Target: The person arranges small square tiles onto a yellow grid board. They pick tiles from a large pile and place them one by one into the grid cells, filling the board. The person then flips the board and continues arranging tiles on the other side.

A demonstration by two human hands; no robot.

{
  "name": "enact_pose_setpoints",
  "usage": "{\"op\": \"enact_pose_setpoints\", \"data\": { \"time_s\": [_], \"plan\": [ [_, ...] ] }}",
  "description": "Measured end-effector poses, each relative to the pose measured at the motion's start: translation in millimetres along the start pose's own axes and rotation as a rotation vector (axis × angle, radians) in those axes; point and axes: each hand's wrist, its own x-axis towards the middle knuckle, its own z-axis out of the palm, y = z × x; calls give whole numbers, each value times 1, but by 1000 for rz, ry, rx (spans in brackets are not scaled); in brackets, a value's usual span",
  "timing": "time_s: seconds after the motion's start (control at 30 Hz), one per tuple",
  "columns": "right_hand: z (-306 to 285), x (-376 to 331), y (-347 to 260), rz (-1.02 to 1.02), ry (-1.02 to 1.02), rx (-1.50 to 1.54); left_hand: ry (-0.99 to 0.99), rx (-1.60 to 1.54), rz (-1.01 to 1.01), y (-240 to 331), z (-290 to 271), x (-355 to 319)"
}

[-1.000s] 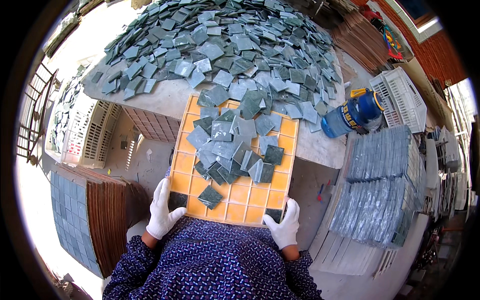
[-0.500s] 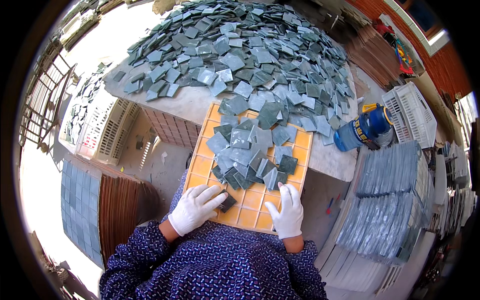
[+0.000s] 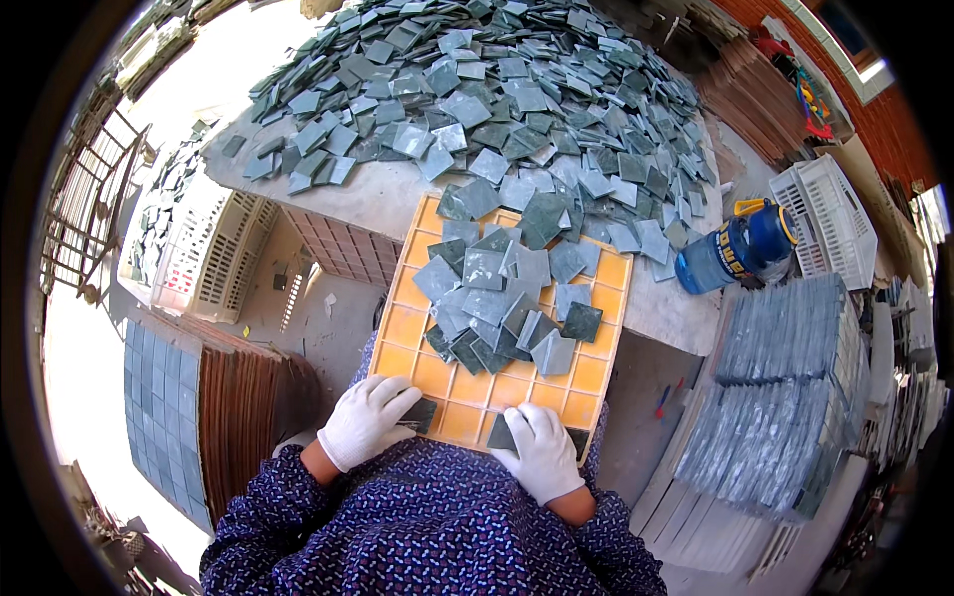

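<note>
An orange gridded tray [image 3: 405,343] lies before me, sloping toward my lap. Its raised ribs divide it into square cells. Near its lower left corner, my white-gloved left hand [image 3: 370,422] has thumb and fingers around a dark square stone tile [image 3: 421,415]. My right hand [image 3: 542,452], also gloved, is closed at the lower edge over another dark tile [image 3: 502,433]. A further dark piece [image 3: 577,439] shows beyond its fingers, at the lower right corner. Loose grey-green tiles [image 3: 485,268] lie heaped on the tray's middle and upper part.
A large heap of tiles [image 3: 467,109] covers the pale table [image 3: 268,184] ahead. To the right are a blue water bottle [image 3: 730,253], a white crate [image 3: 825,219] and stacked tile sheets [image 3: 765,397]. On the left stand another crate [image 3: 224,258] and a stack of tiled boards [image 3: 164,407].
My right hand has moved left and down from the tray's right side to its lower edge, where dark tiles now show. My left hand has shifted slightly left and down with its tile.
</note>
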Motion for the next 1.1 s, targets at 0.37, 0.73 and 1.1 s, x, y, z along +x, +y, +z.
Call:
{"op": "enact_pose_setpoints", "data": {
  "time_s": [0.37,0.73,1.1],
  "plan": [
    [-22,-14,14,114,51,-73,37,8,-44,3,8,-6],
    [-13,-25,22,87,38,25,41,-23,-22,1,12,-4],
    [-13,-29,27,92,16,56,76,54,-77,13,16,-2]
  ]
}}
